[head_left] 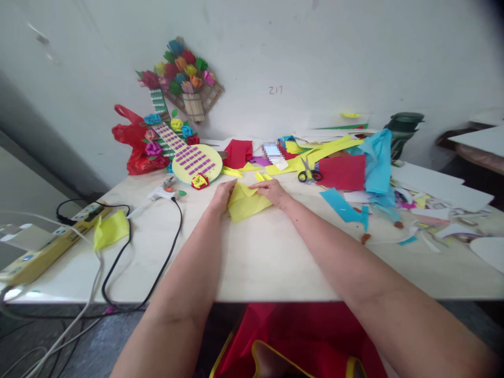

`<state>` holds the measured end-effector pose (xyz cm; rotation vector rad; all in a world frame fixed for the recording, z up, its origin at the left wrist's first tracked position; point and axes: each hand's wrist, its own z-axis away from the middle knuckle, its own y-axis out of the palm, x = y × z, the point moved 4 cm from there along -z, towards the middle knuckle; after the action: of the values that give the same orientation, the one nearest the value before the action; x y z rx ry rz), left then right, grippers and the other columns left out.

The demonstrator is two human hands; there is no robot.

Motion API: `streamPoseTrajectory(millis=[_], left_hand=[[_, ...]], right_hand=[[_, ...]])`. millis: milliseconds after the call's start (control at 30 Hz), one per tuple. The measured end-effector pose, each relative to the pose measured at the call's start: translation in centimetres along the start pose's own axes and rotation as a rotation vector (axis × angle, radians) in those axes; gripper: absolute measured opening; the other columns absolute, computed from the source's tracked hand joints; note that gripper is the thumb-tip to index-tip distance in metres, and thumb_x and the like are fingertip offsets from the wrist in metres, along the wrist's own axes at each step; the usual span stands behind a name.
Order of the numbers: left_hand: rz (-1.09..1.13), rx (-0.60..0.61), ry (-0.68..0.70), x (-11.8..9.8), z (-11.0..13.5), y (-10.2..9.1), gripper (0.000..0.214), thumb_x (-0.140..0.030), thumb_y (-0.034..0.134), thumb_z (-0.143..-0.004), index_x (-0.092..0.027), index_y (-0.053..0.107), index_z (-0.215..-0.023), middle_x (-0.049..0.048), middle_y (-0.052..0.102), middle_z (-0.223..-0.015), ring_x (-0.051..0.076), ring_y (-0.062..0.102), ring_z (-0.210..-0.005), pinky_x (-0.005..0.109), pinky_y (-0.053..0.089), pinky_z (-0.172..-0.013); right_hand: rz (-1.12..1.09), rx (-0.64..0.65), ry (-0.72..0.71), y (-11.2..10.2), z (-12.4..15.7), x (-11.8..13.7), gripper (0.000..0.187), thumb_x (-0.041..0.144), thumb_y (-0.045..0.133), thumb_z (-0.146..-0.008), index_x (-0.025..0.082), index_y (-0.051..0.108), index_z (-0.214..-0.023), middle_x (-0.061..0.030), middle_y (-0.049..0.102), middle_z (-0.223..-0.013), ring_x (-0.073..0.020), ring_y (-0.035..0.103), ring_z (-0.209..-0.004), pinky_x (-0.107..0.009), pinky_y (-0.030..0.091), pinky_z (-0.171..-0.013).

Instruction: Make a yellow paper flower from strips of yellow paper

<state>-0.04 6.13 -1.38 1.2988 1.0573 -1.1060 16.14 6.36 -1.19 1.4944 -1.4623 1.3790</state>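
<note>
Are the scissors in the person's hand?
No, the scissors lie beside the red sheet, while the left hand and right hand both hold yellow paper.

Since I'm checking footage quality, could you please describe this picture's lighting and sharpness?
Head view: soft light on the table, upper-right corner dark; head view: held yellow paper slightly soft, power strip apparently stretched toward the edge, pixelated patch left of the scissors.
</note>
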Motion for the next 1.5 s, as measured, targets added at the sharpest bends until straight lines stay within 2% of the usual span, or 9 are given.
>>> streamPoseTrajectory(millis=[400, 600, 733, 867, 1033, 1167, 1267, 1500], left_hand=[[-0.166, -0.009, 0.045, 0.1, 0.2, -0.3, 0.029, -0.041, 0.067, -0.061, -0.015, 0.053, -0.061, -0.0016, 0.053, -0.049, 0.010, 0.049, -0.043, 0.021, 0.035, -0.041], [-0.236, -0.024, 0.061, -0.1, 0.4, -0.1, 0.030, -0.043, 0.063, -0.064, -0.016, 0.052, -0.061, -0.0025, 0.052, -0.049, 0.010, 0.046, -0.042, 0.021, 0.034, -0.042], [-0.369, -0.038, 0.089, -0.2, 0.2, -0.1, 0.030, -0.045, 0.059, -0.067, -0.016, 0.051, -0.062, -0.0038, 0.047, -0.047, 0.008, 0.042, -0.041, 0.020, 0.028, -0.039], [-0.413, -0.046, 0.109, -0.3, 0.2, -0.1, 0.030, -0.045, 0.058, -0.068, -0.016, 0.051, -0.062, -0.0043, 0.044, -0.047, 0.007, 0.039, -0.041, 0.019, 0.026, -0.039], [-0.410, 0.007, 0.137, -0.4, 0.4, 0.3, 0.031, -0.046, 0.057, -0.070, -0.016, 0.050, -0.063, -0.0044, 0.044, -0.048, 0.007, 0.038, -0.042, 0.019, 0.026, -0.040], [-0.397, 0.057, 0.150, -0.4, 0.5, 0.7, 0.033, -0.047, 0.058, -0.069, -0.017, 0.048, -0.062, -0.0047, 0.043, -0.049, 0.006, 0.037, -0.042, 0.018, 0.025, -0.040], [-0.367, 0.083, 0.142, -0.3, 0.6, 0.9, 0.033, -0.046, 0.060, -0.068, -0.017, 0.047, -0.061, -0.0050, 0.043, -0.048, 0.006, 0.036, -0.042, 0.018, 0.025, -0.040], [-0.382, 0.118, 0.151, -0.5, 0.9, 1.1, 0.032, -0.041, 0.067, -0.062, -0.016, 0.047, -0.060, -0.0056, 0.041, -0.047, 0.005, 0.036, -0.041, 0.018, 0.022, -0.039]], right_hand=[[0.014, 0.044, -0.035, 0.2, 0.1, 0.4, 0.031, 0.012, 0.049, -0.063, 0.019, 0.073, -0.080, -0.0024, 0.070, -0.091, -0.0167, 0.060, -0.088, -0.029, 0.044, -0.082], [0.038, 0.120, -0.145, 0.0, 0.5, 1.5, 0.027, 0.026, 0.048, -0.072, 0.015, 0.073, -0.075, -0.0035, 0.070, -0.082, -0.0176, 0.059, -0.090, -0.029, 0.039, -0.088], [0.056, 0.035, -0.045, 0.1, 0.3, 0.6, 0.033, 0.041, 0.057, -0.070, 0.013, 0.072, -0.076, -0.0037, 0.069, -0.077, -0.0184, 0.059, -0.081, -0.032, 0.043, -0.080], [-0.023, 0.025, -0.034, 0.4, -0.1, -0.2, 0.027, 0.034, 0.066, -0.062, 0.014, 0.071, -0.079, -0.0032, 0.068, -0.078, -0.0156, 0.059, -0.075, -0.031, 0.044, -0.076], [-0.098, 0.016, 0.048, 0.4, -0.2, -0.5, 0.040, 0.031, 0.066, -0.061, 0.013, 0.066, -0.096, 0.0032, 0.058, -0.058, -0.0101, 0.054, -0.060, -0.026, 0.044, -0.066], [-0.127, 0.035, 0.104, 0.6, 0.0, -0.5, 0.028, 0.036, 0.067, -0.061, 0.014, 0.066, -0.079, 0.0014, 0.061, -0.063, -0.0110, 0.054, -0.059, -0.025, 0.043, -0.061], [-0.075, 0.020, 0.118, 0.6, 0.2, -0.3, 0.024, 0.039, 0.066, -0.060, 0.016, 0.062, -0.065, 0.0024, 0.057, -0.056, -0.0109, 0.050, -0.053, -0.024, 0.040, -0.053], [-0.037, 0.006, 0.085, 0.6, 0.6, 0.4, 0.024, 0.039, 0.061, -0.062, 0.016, 0.054, -0.057, 0.0059, 0.046, -0.047, -0.0078, 0.041, -0.046, -0.022, 0.034, -0.047]])
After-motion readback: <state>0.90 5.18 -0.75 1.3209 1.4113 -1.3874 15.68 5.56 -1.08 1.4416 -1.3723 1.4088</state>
